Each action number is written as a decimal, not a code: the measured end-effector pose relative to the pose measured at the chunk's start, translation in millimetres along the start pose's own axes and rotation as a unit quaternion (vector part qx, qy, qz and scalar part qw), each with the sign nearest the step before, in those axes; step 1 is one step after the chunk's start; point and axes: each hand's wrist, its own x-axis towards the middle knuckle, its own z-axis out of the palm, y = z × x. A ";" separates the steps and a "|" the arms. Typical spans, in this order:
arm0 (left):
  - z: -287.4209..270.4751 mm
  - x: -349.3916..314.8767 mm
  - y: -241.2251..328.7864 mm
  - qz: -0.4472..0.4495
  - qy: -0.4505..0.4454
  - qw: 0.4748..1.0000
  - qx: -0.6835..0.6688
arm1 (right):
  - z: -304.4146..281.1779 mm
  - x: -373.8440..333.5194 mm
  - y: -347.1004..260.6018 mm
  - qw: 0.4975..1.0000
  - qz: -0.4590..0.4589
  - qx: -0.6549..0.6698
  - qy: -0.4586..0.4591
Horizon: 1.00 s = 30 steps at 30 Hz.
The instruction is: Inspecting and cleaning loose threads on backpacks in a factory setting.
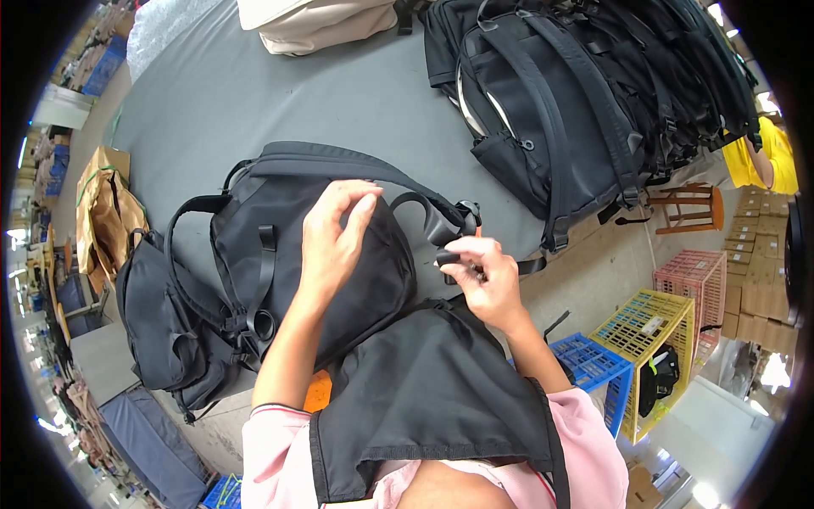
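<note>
From where I stand, with the worker at six o'clock, the black backpack (288, 212) lies on the grey table (280, 93) just ahead, toward eleven. The right hand (485, 280), just right of centre toward three, pinches a black strap (446, 257) between thumb and fingers. The left hand (332, 242) is raised over the backpack, its thumb near its fingers; whether they meet, I can't tell. More black backpacks (585, 110) crowd together at one to two, a beige bag (326, 30) sits near twelve, and a yellow crate (649, 318) stands around four.
</note>
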 end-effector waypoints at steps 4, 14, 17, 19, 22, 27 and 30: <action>7.5 24.1 -8.6 -0.114 -0.179 0.977 -0.007 | 0.6 6.5 -14.7 0.964 -0.192 -0.177 -0.044; 20.1 44.3 26.1 -0.155 -0.153 0.974 -0.057 | 8.4 10.2 -24.4 0.897 -0.275 -0.332 -0.097; 19.3 29.3 31.1 -0.220 -0.090 0.913 -0.332 | 8.9 3.0 -15.1 0.916 -0.241 -0.302 -0.112; 15.4 20.4 23.3 -0.246 -0.097 0.855 -0.445 | 7.3 -2.5 -13.5 0.920 -0.200 -0.306 -0.141; 14.9 7.0 6.8 -0.253 -0.083 0.842 -0.469 | 5.3 -7.0 -8.6 0.920 -0.189 -0.306 -0.154; 15.3 -14.9 4.9 -0.228 -0.078 0.836 -0.493 | -1.8 -8.4 -6.8 0.956 -0.176 -0.208 -0.111; 13.9 -29.9 14.1 -0.207 -0.069 0.839 -0.498 | -8.3 11.1 -26.3 0.979 -0.144 -0.144 0.004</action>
